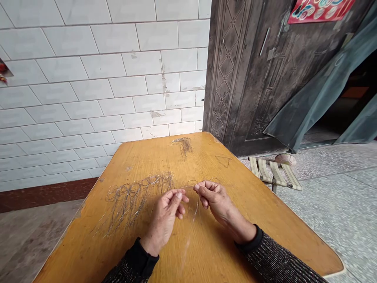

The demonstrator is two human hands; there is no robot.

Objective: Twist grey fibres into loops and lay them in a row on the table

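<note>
My left hand (pixel 167 214) pinches one end of a thin wire (pixel 189 187) between thumb and forefinger, above the middle of the table. Thumb and fingertips of my right hand (pixel 216 200) are closed on the same wire, a short way to the right. Below the right fingertips hangs a twisted length of wire (pixel 196 210). To the left of my hands lies a row of wires with looped ends (pixel 132 196), their loose tails pointing toward me. A faint wire loop shows behind my fingers, partly hidden by them.
On the wooden table (pixel 250 236), a small bundle of wires (pixel 184 144) lies near the far edge, with a bent wire (pixel 224 160) to its right. A tiled wall (pixel 112 78) stands beyond. A strap-seated folding stool (pixel 275 173) is on the floor at right, near a dark door (pixel 250 78).
</note>
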